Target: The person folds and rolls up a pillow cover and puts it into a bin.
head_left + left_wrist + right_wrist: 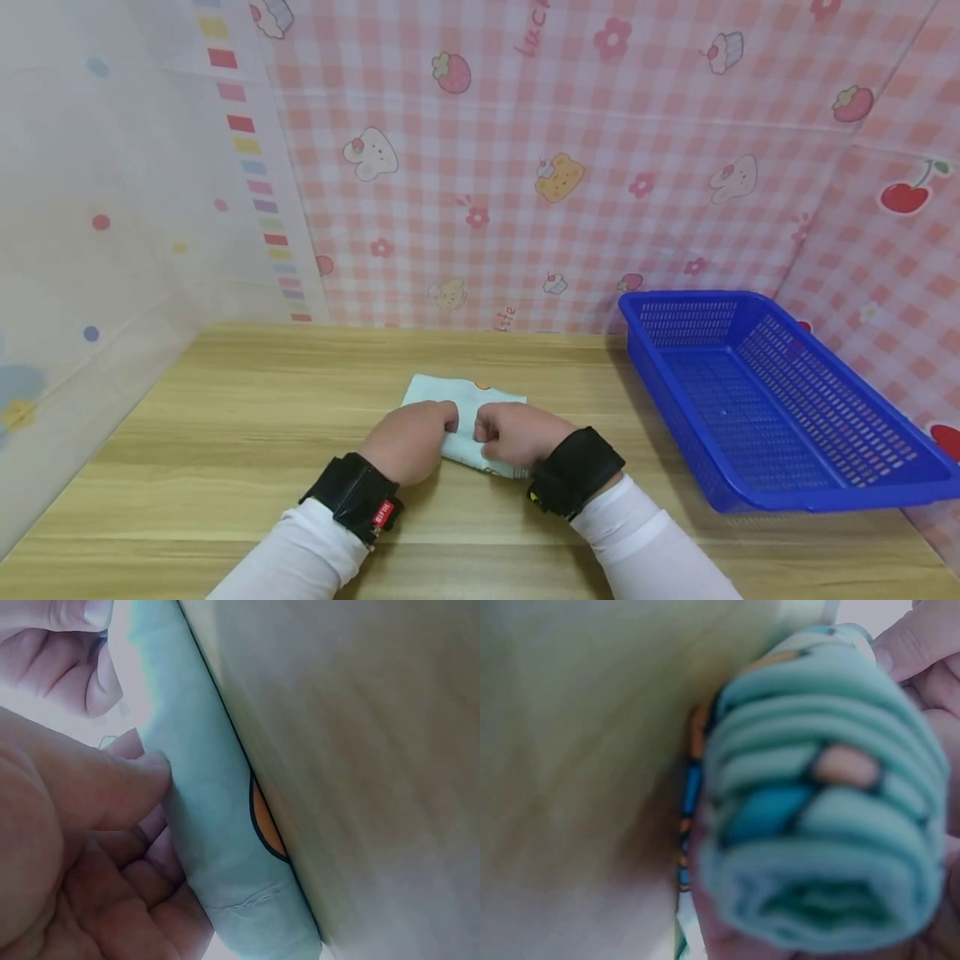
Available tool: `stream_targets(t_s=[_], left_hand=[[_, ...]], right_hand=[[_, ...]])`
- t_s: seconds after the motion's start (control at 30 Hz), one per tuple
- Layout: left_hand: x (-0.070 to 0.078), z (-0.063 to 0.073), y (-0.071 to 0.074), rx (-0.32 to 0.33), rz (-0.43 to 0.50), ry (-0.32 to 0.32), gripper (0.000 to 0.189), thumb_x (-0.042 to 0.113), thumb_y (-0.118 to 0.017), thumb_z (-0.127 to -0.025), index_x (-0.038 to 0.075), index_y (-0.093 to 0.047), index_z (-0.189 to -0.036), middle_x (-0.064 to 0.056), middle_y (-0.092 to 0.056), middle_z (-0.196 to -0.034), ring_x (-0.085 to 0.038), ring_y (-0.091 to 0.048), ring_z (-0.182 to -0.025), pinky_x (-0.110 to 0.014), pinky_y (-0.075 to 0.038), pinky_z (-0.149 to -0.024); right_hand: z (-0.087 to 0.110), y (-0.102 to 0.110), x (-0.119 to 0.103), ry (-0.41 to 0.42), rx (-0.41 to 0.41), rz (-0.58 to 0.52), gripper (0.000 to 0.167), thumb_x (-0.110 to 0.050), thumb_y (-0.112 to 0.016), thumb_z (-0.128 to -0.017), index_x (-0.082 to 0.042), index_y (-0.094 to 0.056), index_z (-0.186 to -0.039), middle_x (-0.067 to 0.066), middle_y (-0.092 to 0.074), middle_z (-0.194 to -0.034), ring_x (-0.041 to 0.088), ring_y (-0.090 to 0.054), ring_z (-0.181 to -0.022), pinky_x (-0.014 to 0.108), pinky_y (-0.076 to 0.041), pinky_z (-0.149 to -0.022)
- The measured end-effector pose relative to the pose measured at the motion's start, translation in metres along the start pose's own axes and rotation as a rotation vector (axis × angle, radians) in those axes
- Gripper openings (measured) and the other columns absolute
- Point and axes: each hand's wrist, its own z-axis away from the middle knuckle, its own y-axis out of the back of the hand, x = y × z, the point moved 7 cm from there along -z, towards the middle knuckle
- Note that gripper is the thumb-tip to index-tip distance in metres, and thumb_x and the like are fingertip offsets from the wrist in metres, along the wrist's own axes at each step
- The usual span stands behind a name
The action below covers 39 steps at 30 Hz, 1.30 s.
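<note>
A pale mint-green cloth (450, 389) with printed patches lies on the wooden table in front of me, partly rolled up. My left hand (416, 437) grips its near rolled edge from the left. My right hand (521, 432) grips the same roll on the right, a small gap from the left. In the left wrist view, the left thumb presses against the cloth (210, 802), with curled fingers beneath it. Stacked layers and a spiral end of the cloth (825, 795) face the right wrist view, blurred; much of the right hand is hidden behind them.
On the right of the table stands a blue plastic basket (675, 433) with perforated walls. A pink checked cloth backdrop (480, 150) with cartoon prints hangs behind the table (225, 400), and a white printed one (97, 275) hangs at the left.
</note>
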Motion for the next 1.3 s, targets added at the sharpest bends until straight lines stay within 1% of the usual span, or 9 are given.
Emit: stream_targets(t_s=[0.17,0.23,0.33,0.43,0.57,0.77,1.0,1.13,1.3], left_hand=[[0.0,0.0,0.004,0.045,-0.004,-0.017,0.025,-0.011,-0.06,-0.089,0.009,-0.073,-0.096,-0.006,-0.07,-0.095,-0.021,-0.066,-0.09,-0.039,-0.058,-0.084],[0.002,0.002,0.006,0.067,-0.044,-0.04,0.024,-0.011,-0.064,-0.088,0.008,-0.078,-0.095,-0.007,-0.069,-0.093,-0.025,-0.067,-0.089,-0.038,-0.058,-0.084],[0.007,0.005,0.009,0.095,-0.129,-0.084,0.025,-0.011,-0.067,-0.086,0.01,-0.079,-0.087,-0.005,-0.064,-0.084,-0.024,-0.061,-0.08,-0.035,-0.054,-0.075],[0.012,0.008,0.011,0.1,-0.195,-0.115,0.028,-0.011,-0.067,-0.085,0.014,-0.074,-0.076,-0.001,-0.055,-0.075,-0.019,-0.051,-0.072,-0.031,-0.045,-0.066],[0.015,0.01,0.012,0.079,-0.209,-0.124,0.031,-0.011,-0.066,-0.084,0.015,-0.066,-0.069,0.0,-0.048,-0.072,-0.017,-0.044,-0.068,-0.03,-0.037,-0.062],[0.014,0.01,0.01,0.051,-0.183,-0.108,0.025,-0.009,-0.068,-0.085,0.013,-0.069,-0.072,-0.002,-0.052,-0.074,-0.018,-0.045,-0.069,-0.032,-0.042,-0.064],[0.015,0.012,0.01,0.087,-0.174,-0.12,0.019,-0.006,-0.07,-0.085,0.011,-0.075,-0.078,-0.005,-0.059,-0.077,-0.021,-0.055,-0.073,-0.037,-0.051,-0.068],[0.015,0.012,0.01,0.103,-0.183,-0.125,0.017,-0.005,-0.071,-0.085,0.011,-0.077,-0.082,-0.004,-0.06,-0.078,-0.024,-0.059,-0.076,-0.038,-0.054,-0.071],[0.015,0.012,0.01,0.122,-0.178,-0.126,0.017,-0.005,-0.072,-0.083,0.011,-0.076,-0.082,-0.005,-0.061,-0.079,-0.025,-0.06,-0.076,-0.04,-0.055,-0.072]], right_hand=[[0.0,0.001,0.002,-0.036,0.017,-0.013,0.01,-0.01,-0.07,-0.097,-0.014,-0.063,-0.091,-0.003,-0.059,-0.078,0.013,-0.051,-0.068,0.025,-0.04,-0.064],[0.0,0.002,0.002,-0.041,0.029,-0.009,0.012,-0.01,-0.071,-0.097,-0.014,-0.063,-0.089,-0.003,-0.059,-0.077,0.013,-0.051,-0.068,0.025,-0.04,-0.063],[0.0,0.002,0.001,-0.04,0.047,0.003,0.015,-0.009,-0.072,-0.096,-0.015,-0.063,-0.085,-0.005,-0.06,-0.076,0.012,-0.051,-0.069,0.025,-0.04,-0.064],[0.0,0.003,0.0,-0.034,0.061,0.013,0.018,-0.008,-0.073,-0.095,-0.015,-0.063,-0.082,-0.006,-0.06,-0.076,0.012,-0.051,-0.07,0.025,-0.041,-0.066],[0.001,0.003,-0.002,-0.04,0.078,0.026,0.021,-0.007,-0.073,-0.094,-0.015,-0.062,-0.079,-0.006,-0.06,-0.075,0.012,-0.051,-0.069,0.026,-0.041,-0.066],[0.004,0.003,-0.014,0.017,0.152,0.131,0.019,0.0,-0.069,-0.093,-0.014,-0.064,-0.08,-0.003,-0.062,-0.077,0.015,-0.054,-0.073,0.031,-0.046,-0.072],[0.009,0.0,-0.033,0.077,0.226,0.343,0.013,0.001,-0.07,-0.092,-0.01,-0.074,-0.086,0.002,-0.071,-0.081,0.017,-0.06,-0.074,0.032,-0.054,-0.074],[0.014,-0.001,-0.041,0.069,0.216,0.416,0.013,-0.002,-0.073,-0.089,-0.013,-0.074,-0.082,-0.001,-0.067,-0.075,0.014,-0.055,-0.069,0.028,-0.051,-0.068],[0.017,-0.002,-0.046,0.068,0.208,0.448,0.026,-0.001,-0.075,-0.084,-0.015,-0.06,-0.069,-0.005,-0.053,-0.067,0.012,-0.043,-0.064,0.027,-0.043,-0.062]])
